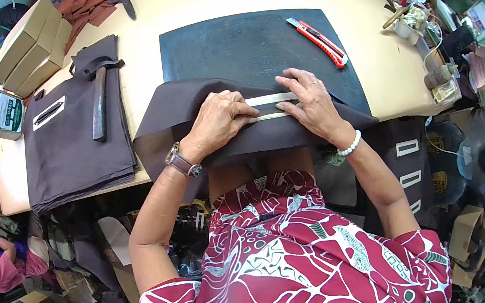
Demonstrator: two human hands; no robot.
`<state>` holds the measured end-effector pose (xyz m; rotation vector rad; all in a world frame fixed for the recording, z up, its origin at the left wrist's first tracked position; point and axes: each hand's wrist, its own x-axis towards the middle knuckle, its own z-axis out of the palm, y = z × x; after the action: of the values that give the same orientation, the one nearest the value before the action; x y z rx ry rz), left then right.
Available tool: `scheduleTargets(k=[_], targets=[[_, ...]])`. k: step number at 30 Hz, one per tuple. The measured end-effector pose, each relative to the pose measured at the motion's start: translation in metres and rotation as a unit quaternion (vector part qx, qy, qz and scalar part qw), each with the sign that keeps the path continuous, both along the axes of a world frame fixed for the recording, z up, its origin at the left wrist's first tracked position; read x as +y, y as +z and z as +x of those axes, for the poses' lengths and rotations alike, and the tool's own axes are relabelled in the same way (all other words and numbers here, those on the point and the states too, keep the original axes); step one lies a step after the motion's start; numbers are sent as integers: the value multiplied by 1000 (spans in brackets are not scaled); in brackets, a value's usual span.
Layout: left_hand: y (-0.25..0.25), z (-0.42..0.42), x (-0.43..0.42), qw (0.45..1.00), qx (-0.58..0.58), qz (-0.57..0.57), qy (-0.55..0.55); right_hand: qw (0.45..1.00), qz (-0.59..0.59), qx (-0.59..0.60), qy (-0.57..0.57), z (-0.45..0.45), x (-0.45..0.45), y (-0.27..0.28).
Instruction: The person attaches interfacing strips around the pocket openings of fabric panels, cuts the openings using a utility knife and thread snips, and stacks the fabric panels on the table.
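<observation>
A dark brown fabric piece (171,109) lies across the front of a black cutting mat (218,46), its front part hanging at the table edge. Two pale strips run along it, an upper white strip (269,99) and a thinner lower strip (272,116). My left hand (220,116) pinches the fabric at the strips' left end, fingers closed. At their right end my right hand (311,101) grips the fabric, thumb and forefinger on either side of the upper strip. What lies under my fingers is hidden.
A red box cutter (320,42) rests on the mat's right. To the left, a hammer (100,105) lies on stacked dark fabric (76,153), beside a green-and-white tin (0,112) and cardboard boxes (30,49). Small containers (410,24) stand along the right edge.
</observation>
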<state>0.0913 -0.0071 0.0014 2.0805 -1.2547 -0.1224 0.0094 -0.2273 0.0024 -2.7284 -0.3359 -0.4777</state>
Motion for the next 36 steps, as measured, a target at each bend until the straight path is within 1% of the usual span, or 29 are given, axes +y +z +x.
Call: scheduleTargets(k=[5, 7, 10, 13, 17, 20, 22, 23, 24, 26, 28, 31, 36], targets=[[5, -4, 5, 999, -30, 12, 15, 999, -51, -17, 5, 15, 33, -10], [5, -2, 14, 999, -46, 18, 22, 998, -54, 4, -26, 11, 26, -8], [8, 5, 42, 998, 29, 40, 44, 996, -55, 20, -68, 1, 5, -6], [11, 4, 48, 994, 79, 42, 65, 994, -77, 12, -72, 1, 6, -9], [8, 3, 50, 995, 62, 41, 72, 995, -87, 13, -55, 15, 42, -12], [7, 1, 51, 994, -30, 11, 101, 998, -59, 7, -23, 29, 76, -18], [6, 2, 54, 991, -55, 22, 124, 999, -52, 0, -9, 31, 85, -19], [5, 3, 56, 988, -68, 26, 135, 999, -47, 2, -23, 30, 85, -20], [5, 6, 59, 990, -53, 24, 128, 998, -43, 4, -36, 29, 80, -21], [3, 13, 64, 989, -69, 14, 134, 997, -42, 18, -61, 23, 70, -18], [-2, 23, 66, 985, -101, 5, 142, 998, -33, 10, -56, 20, 64, -19], [-10, 38, 60, 973, -131, 7, 191, 998, -28, 9, -51, 19, 63, -20], [-25, 50, 41, 949, -180, -32, 255, 999, -25, -6, -27, 20, 67, -16]])
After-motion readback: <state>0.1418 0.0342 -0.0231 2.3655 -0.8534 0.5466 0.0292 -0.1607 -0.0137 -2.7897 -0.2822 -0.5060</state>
